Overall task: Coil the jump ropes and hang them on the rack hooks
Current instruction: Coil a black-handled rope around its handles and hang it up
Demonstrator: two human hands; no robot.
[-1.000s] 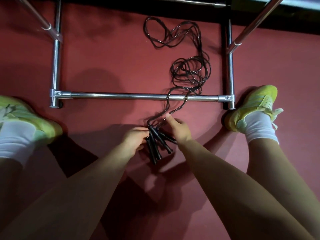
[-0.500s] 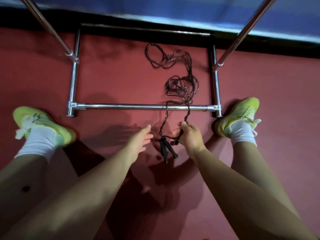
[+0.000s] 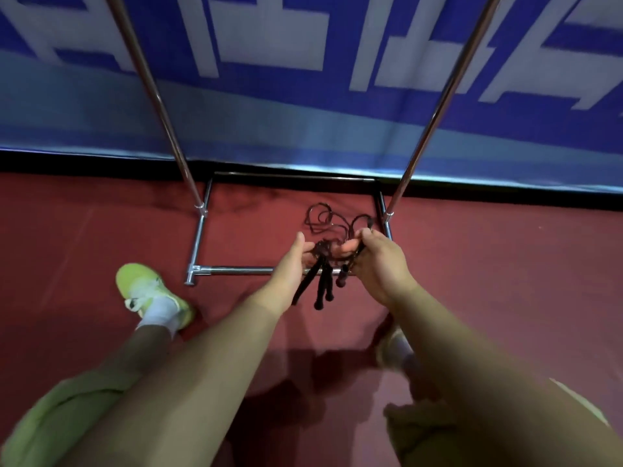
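Observation:
Black jump ropes [image 3: 324, 220] hang in a tangled bunch between my hands, lifted off the red floor. Their black handles [image 3: 320, 286] dangle below my fingers. My left hand [image 3: 291, 261] holds the bunch where the handles meet the cords. Just to its right, my right hand [image 3: 379, 261] grips the cords, with loops standing up above it. The chrome rack [image 3: 236, 271] stands right behind my hands, its base frame on the floor. Its two uprights [image 3: 438, 96] rise out of the top of the view. No hooks are in view.
A blue and white banner wall [image 3: 303, 96] runs close behind the rack. My left foot in a yellow-green shoe [image 3: 148, 291] is planted left of the rack base. My right foot [image 3: 394, 348] is mostly hidden under my right arm.
The ropes have come up off the floor into both hands. My left hand, open half a second ago, now holds the bunch. The view has tilted up to the wall.

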